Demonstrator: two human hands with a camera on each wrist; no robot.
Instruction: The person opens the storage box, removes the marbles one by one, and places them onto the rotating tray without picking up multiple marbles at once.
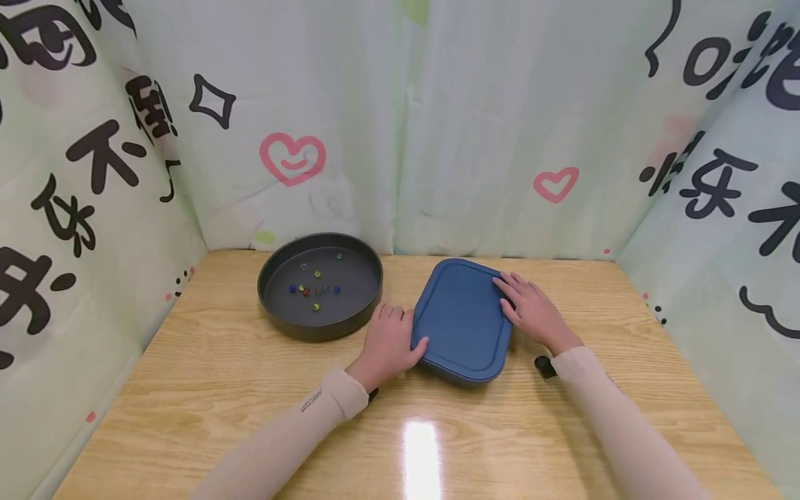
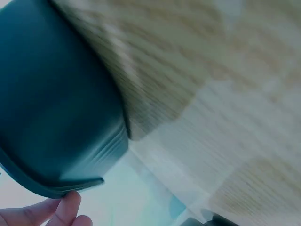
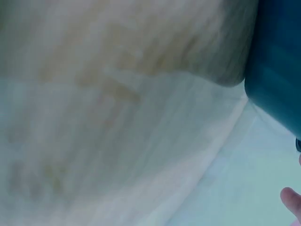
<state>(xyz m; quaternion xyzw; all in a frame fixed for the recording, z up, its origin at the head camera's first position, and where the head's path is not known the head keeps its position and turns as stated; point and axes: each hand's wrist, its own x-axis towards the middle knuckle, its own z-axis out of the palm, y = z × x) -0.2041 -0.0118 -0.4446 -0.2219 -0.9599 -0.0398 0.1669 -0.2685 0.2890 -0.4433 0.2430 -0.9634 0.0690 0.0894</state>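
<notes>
A blue rectangular storage box with a blue lid (image 1: 464,316) stands slightly turned on the table. At its left side is my left hand (image 1: 389,340), its thumb on the lid's near-left corner. In the left wrist view, the fingertips (image 2: 66,209) meet the rim of the box (image 2: 51,108). My right hand (image 1: 536,312) rests with spread fingers on the lid's right edge. The right wrist view catches only a fingertip (image 3: 292,200) and part of the box wall (image 3: 277,61). The lid hides what is inside.
Left of the box stands a round dark pan (image 1: 320,326) with several small coloured marbles (image 1: 317,292) inside, close to my left hand. Both stand on a wooden table (image 1: 206,403). Printed curtains (image 1: 469,125) enclose the back and sides.
</notes>
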